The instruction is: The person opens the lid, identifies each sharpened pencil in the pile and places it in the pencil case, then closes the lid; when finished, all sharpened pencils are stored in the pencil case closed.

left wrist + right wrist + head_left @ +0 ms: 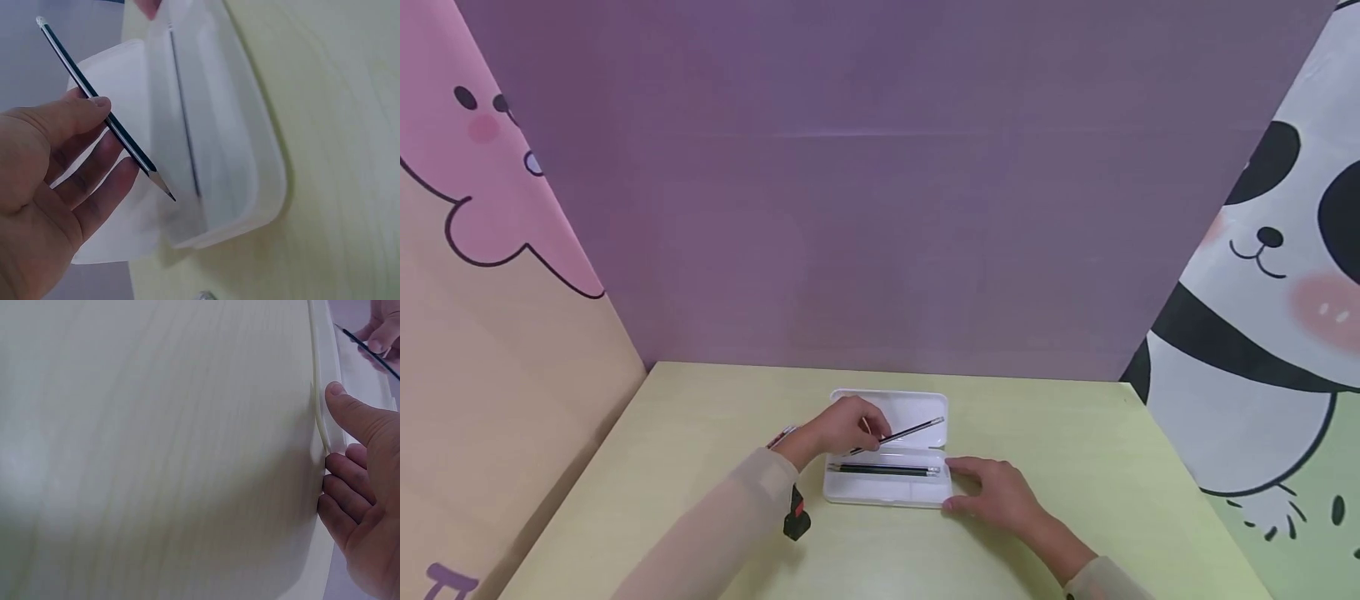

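Centrally on the table (pixel 1075 433) lies an open pencil case (pixel 917 492), one pencil inside (pixel 883 470). The left hand (pixel 838 427) pinches a second pencil (pixel 910 432) above the lid; the right hand (pixel 996 493), fingers loosely extended, braces the case's end, presumably to steady it.

Left hand (pixel 838 427) pinching a pencil (pixel 904 433) above the open white case (pixel 917 407); right hand (pixel 996 493) at its end

A dark pencil (pixel 898 434) slants above the open white case (pixel 887 487) holding another pencil (pixel 883 470).
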`<state>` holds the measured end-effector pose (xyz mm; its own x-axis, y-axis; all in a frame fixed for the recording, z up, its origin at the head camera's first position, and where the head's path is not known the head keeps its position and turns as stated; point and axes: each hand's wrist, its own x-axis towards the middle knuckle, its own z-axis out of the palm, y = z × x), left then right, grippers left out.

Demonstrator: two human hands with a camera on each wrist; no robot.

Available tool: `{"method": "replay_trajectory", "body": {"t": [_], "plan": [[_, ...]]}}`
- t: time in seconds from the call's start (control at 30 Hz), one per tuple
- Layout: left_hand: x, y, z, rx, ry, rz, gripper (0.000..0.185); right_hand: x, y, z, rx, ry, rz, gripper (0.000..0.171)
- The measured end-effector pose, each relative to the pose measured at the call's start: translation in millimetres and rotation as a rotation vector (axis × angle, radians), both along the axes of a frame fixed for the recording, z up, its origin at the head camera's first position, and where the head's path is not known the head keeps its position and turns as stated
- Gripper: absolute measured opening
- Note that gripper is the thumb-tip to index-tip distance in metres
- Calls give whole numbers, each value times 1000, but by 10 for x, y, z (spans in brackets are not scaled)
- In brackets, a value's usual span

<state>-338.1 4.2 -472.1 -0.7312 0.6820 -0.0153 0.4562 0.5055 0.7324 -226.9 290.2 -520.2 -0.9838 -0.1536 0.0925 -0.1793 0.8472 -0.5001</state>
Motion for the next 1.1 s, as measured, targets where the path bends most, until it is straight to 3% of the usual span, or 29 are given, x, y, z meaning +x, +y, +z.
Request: {"method": "replay_trajectory", "body": {"t": [0.23,0.5,0.87,1.1], "plan": [[32,0,-123,-41,-10,30,18,0,-18,24,10,-3,-5,65],[38,-5,-248,-106,56,29,16,6,-23,48,-1,-17,-12,66],[102,-19,-308,-162,171,28,15,-22,2,-2,-1,-10,-15,65],[164,16,-283,-255,268,33,12,6,-25,8,-6,-11,-21,66]]}}
